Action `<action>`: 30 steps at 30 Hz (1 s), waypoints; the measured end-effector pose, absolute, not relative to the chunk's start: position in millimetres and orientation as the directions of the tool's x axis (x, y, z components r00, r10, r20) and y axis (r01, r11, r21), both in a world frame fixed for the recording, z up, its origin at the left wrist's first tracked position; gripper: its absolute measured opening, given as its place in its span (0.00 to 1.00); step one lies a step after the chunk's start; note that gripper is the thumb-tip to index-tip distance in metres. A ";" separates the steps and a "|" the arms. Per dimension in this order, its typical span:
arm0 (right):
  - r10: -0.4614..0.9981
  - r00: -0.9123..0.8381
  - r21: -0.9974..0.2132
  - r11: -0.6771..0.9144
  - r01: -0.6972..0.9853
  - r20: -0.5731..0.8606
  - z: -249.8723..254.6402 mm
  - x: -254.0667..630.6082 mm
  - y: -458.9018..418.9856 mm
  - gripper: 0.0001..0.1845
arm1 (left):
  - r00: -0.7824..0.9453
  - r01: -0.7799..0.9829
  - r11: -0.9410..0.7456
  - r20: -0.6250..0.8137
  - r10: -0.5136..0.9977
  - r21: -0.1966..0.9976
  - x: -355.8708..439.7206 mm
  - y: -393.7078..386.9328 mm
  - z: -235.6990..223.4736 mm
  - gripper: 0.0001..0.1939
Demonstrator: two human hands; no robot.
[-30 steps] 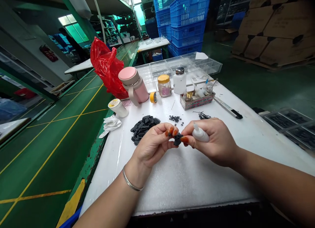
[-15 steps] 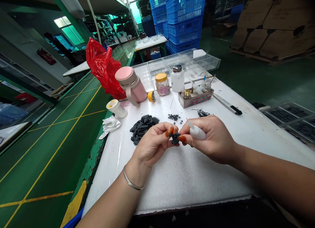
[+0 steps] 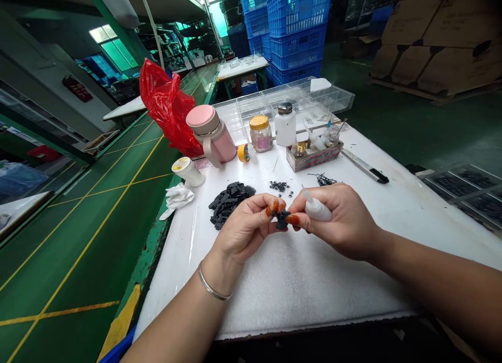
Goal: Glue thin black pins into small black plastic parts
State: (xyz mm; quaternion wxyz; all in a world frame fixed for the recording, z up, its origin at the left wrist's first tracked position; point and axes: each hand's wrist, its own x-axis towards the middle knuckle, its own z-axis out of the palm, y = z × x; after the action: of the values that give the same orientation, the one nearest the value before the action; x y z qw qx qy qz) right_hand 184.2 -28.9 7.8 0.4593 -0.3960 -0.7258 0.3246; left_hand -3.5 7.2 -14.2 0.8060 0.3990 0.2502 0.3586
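Observation:
Between my fingertips is a small black part (image 3: 282,221), its exact kind too small to make out. My left hand (image 3: 245,228) pinches it from the left. My right hand (image 3: 340,219) pinches the same part with thumb and finger, while a white squeeze bottle (image 3: 318,210) with a thin nozzle, pointing up and left, is tucked in that hand. Just beyond my left hand lies a pile of black parts (image 3: 231,200). Small black rings (image 3: 279,186) lie scattered behind the held part, and thin black strips (image 3: 322,179) lie behind my right hand.
On the white-covered table (image 3: 314,295) stand a pink mug (image 3: 219,143), a yellow-lidded jar (image 3: 260,135), a white bottle (image 3: 285,126) and a small box (image 3: 316,156) of bottles. A cutter knife (image 3: 364,166) lies at right, a white glove (image 3: 176,198) at left. Beside runs a green conveyor (image 3: 90,237).
The whole view has shifted slightly. Both hands keep their hold on the small black part, with the squeeze bottle still in the right; their grip looks nearly the same.

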 end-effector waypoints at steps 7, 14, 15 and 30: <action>0.869 -0.252 -0.827 0.486 0.283 0.425 8.6 184.4 -28.1 0.12 | 0.578 -0.403 0.422 -0.132 0.805 0.812 -5.3 9.4 -14.3 0.13; 0.875 -0.234 -0.834 0.478 0.275 0.424 9.2 185.2 -27.7 0.10 | 0.510 -0.497 0.405 -0.119 0.852 0.767 -8.2 10.2 -10.5 0.11; 0.876 -0.232 -0.834 0.477 0.277 0.423 9.1 185.4 -27.5 0.10 | 0.507 -0.501 0.407 -0.122 0.853 0.764 -8.5 10.2 -10.0 0.10; 0.880 -0.214 -0.832 0.472 0.291 0.424 10.1 186.8 -25.3 0.09 | 0.499 -0.529 0.432 -0.144 0.854 0.730 -12.9 12.5 -2.5 0.11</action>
State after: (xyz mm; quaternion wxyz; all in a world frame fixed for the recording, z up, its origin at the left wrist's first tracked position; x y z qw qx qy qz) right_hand 186.8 -25.3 10.1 0.4743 -0.4097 -0.7148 0.3103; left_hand -12.9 12.5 -2.5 0.8061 0.3159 0.2576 0.4289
